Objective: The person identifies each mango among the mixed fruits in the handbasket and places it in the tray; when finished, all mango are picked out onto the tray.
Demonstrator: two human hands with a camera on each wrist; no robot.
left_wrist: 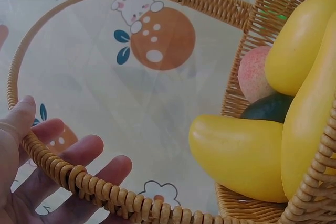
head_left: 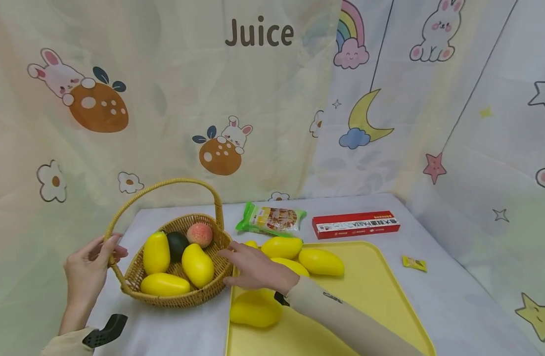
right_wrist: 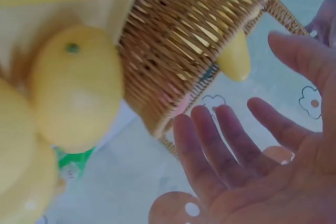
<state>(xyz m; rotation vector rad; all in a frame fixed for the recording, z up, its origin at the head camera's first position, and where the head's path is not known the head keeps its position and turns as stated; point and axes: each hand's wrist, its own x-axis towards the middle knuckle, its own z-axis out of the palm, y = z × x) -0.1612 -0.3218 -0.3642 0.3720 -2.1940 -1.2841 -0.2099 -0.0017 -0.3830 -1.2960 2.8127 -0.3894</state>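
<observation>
Lettering [head_left: 260,33]: "Juice", in dark brown, high on the backdrop [head_left: 165,99]; the left wrist view catches only part of the word, turned sideways at its top edge

Red box [head_left: 356,225]: "PASTA" legible on its white panel next to Chinese characters, the rest of the print too small to read

Green-edged packet [head_left: 272,219] and yellow sachet [head_left: 414,263]: both printed, neither readable; the sachet lies right of the yellow tray [head_left: 370,277], the packet behind it

Basket [head_left: 188,298]: wicker, just left of the tray, with three mangoes [head_left: 157,252], a dark green fruit [head_left: 177,246] and a pink-red peach [head_left: 200,235] inside

Left hand [head_left: 86,269]: curled round the side of the basket's arched handle [head_left: 179,180], thumb across it; the left wrist view alone brings out the beaded weave by the fingers

Right hand [head_left: 261,267]: fingers extended and apart, nothing held, beside the basket's right rim; whether the fingertips touch it I cannot tell

Tray mangoes [head_left: 321,262]: clustered at the tray's left side, partly hidden by the right hand in the head view; the right wrist view alone reveals a green spot on one's end
</observation>
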